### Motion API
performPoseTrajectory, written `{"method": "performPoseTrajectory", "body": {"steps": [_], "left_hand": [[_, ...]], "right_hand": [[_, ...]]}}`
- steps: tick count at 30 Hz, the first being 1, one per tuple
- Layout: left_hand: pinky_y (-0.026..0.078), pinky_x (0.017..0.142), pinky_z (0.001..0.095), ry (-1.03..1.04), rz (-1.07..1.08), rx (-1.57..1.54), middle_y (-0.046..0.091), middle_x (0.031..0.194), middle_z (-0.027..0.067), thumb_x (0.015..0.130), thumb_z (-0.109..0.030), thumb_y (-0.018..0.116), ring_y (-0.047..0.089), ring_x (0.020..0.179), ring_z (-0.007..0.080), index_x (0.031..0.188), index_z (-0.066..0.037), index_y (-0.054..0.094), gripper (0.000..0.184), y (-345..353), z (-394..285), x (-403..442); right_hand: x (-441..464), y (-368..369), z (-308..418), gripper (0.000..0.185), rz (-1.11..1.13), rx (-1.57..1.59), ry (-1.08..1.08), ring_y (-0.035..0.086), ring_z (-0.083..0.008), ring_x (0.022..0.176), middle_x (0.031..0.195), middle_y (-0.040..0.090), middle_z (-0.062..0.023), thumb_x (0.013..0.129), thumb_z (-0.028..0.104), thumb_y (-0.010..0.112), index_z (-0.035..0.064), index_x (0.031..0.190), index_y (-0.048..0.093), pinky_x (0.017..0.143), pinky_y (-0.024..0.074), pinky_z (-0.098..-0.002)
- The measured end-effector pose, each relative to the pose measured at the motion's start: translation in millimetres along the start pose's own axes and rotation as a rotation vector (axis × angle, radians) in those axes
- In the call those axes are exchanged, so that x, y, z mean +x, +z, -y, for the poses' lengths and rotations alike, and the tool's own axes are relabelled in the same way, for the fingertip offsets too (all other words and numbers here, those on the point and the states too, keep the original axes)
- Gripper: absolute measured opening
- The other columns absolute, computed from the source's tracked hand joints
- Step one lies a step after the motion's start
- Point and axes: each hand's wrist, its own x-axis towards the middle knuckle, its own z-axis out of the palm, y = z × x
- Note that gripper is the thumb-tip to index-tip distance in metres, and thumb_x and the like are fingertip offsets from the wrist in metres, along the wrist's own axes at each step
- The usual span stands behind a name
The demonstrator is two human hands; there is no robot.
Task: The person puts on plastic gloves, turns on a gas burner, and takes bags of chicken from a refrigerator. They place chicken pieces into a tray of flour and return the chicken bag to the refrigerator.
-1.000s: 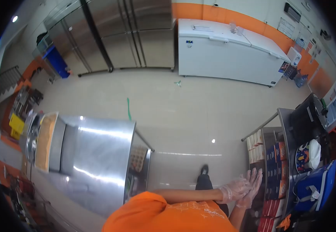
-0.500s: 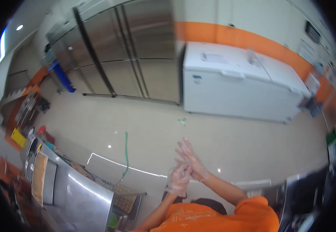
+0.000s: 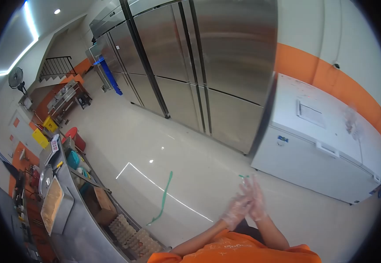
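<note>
Both of my hands wear clear plastic gloves and meet in front of my orange shirt, above the floor. My left hand [image 3: 236, 212] is closed against the palm side of my right hand, its fingers on the right plastic glove [image 3: 258, 213]. My right hand [image 3: 255, 199] points upward with its fingers stretched out and a little apart. Motion blurs the fingertips, and the exact grip of the left fingers is partly hidden where the hands overlap.
A steel counter [image 3: 74, 234] on the left bears a metal tray [image 3: 63, 215]. Egg trays [image 3: 133, 236] and a cardboard box [image 3: 105, 206] sit below. Tall steel refrigerators [image 3: 238, 57] and a white chest freezer [image 3: 304, 162] stand ahead. Green tape [image 3: 166, 193] marks the floor.
My view has swung left, showing more of the counter and refrigerators. Both hands appear farther right in view, still together, with the left fingers less tightly bunched against the right hand.
</note>
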Motion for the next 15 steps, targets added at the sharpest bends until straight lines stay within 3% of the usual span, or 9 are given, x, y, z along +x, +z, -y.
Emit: {"method": "performPoseTrajectory", "body": {"steps": [2,5,6,8,9,10,11,15], "left_hand": [[0.046,0.074,0.0404,0.075,0.142,0.180,0.061,0.088,0.0190,0.089,-0.009,0.059,0.056,0.079,0.0324,0.103,-0.003,0.061,0.015,1,18,60],[0.046,0.073,0.0412,0.045,0.137,0.072,0.061,0.087,0.0200,0.090,-0.009,0.058,0.056,0.080,0.0354,0.098,-0.002,0.062,0.012,-21,44,146],[0.045,0.071,0.0382,0.072,0.114,0.110,0.062,0.084,0.0156,0.092,-0.011,0.058,0.056,0.077,0.0285,0.096,-0.003,0.063,0.011,-29,73,174],[0.045,0.069,0.0365,0.057,0.113,0.038,0.061,0.081,0.0127,0.092,-0.012,0.059,0.056,0.074,0.0240,0.096,-0.003,0.063,0.011,-49,114,225],[0.045,0.066,0.0348,0.047,0.116,-0.027,0.061,0.079,0.0098,0.093,-0.013,0.060,0.055,0.071,0.0195,0.096,-0.004,0.063,0.011,-75,97,255],[0.045,0.063,0.0297,-0.181,0.166,-0.080,0.061,0.077,0.0043,0.093,-0.014,0.063,0.052,0.068,0.0128,0.097,-0.004,0.065,0.011,-103,75,277],[0.045,0.063,0.0297,-0.192,0.162,-0.067,0.061,0.077,0.0043,0.093,-0.014,0.063,0.052,0.068,0.0128,0.097,-0.004,0.065,0.011,-131,77,293],[0.050,0.077,0.0299,-0.059,-0.450,0.159,0.067,0.085,0.0073,0.093,-0.014,0.062,0.062,0.078,0.0181,0.100,-0.004,0.066,0.013,-234,80,355]], "right_hand": [[54,-10,11,0.072,-0.009,0.000,-0.007,0.021,-0.0331,0.144,0.159,0.018,-0.0111,0.098,0.052,0.045,0.0265,0.156,0.012,0.112,0.0274,-0.0523],[149,-11,21,0.072,-0.023,0.004,0.008,0.021,-0.0333,0.145,0.159,0.017,-0.0115,0.099,0.050,0.044,0.0254,0.156,0.008,0.113,0.0253,-0.0529],[185,-9,22,0.072,0.020,-0.003,0.026,0.022,-0.0330,0.144,0.159,0.018,-0.0112,0.099,0.049,0.044,0.0258,0.156,0.008,0.113,0.0248,-0.0526],[263,-2,28,0.071,0.079,-0.026,0.085,0.026,-0.0313,0.142,0.160,0.018,-0.0097,0.099,0.048,0.044,0.0233,0.156,0.010,0.112,0.0253,-0.0513],[309,6,37,0.071,0.088,-0.023,0.086,0.026,-0.0313,0.142,0.160,0.018,-0.0097,0.099,0.048,0.044,0.0233,0.156,0.010,0.112,0.0253,-0.0513],[350,19,42,0.070,0.107,-0.061,0.097,0.028,-0.0295,0.142,0.159,0.020,-0.0093,0.099,0.047,0.046,0.0211,0.156,0.013,0.111,0.0269,-0.0505],[393,35,46,0.070,0.130,-0.100,0.105,0.030,-0.0277,0.141,0.159,0.023,-0.0090,0.099,0.046,0.048,0.0189,0.155,0.017,0.109,0.0284,-0.0497],[583,117,54,0.060,0.196,-0.426,-0.074,0.041,-0.0239,0.135,0.149,0.042,-0.0114,0.096,0.033,0.060,0.0126,0.147,0.038,0.105,0.0363,-0.0393]]}}
